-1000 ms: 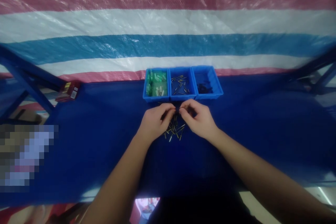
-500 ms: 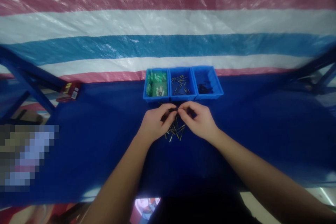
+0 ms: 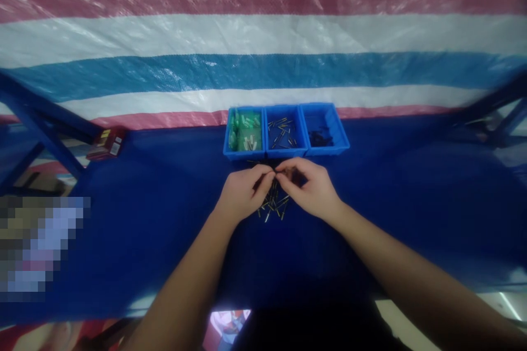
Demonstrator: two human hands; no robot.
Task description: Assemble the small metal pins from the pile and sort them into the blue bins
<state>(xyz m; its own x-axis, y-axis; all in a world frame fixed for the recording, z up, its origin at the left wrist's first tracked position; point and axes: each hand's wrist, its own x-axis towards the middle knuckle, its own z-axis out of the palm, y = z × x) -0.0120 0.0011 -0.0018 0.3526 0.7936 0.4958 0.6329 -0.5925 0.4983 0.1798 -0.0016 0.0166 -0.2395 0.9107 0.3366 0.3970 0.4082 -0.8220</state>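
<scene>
My left hand (image 3: pixel 246 189) and my right hand (image 3: pixel 310 186) meet fingertip to fingertip, each closed in a pinch. Whatever lies between the fingertips is too small and dark to make out. Right under them, on the blue tabletop (image 3: pixel 164 219), is a loose pile of thin metal pins (image 3: pixel 272 207), partly covered by the fingers. Just beyond the hands stand three joined blue bins. Small clear and green pieces fill the left bin (image 3: pixel 244 156). The middle bin (image 3: pixel 286 152) has several thin metal pins, and dark small parts lie in the right bin (image 3: pixel 341 134).
A dark red box (image 3: pixel 107 142) sits at the table's far left, beside a blue metal frame (image 3: pixel 49 115). Behind the bins hangs a striped plastic sheet (image 3: pixel 263 71). A lit screen (image 3: pixel 228 329) shows below the table's near edge.
My right hand's fingertips have shifted slightly left, closer against the left hand's. The pile and the bins stay as they were.
</scene>
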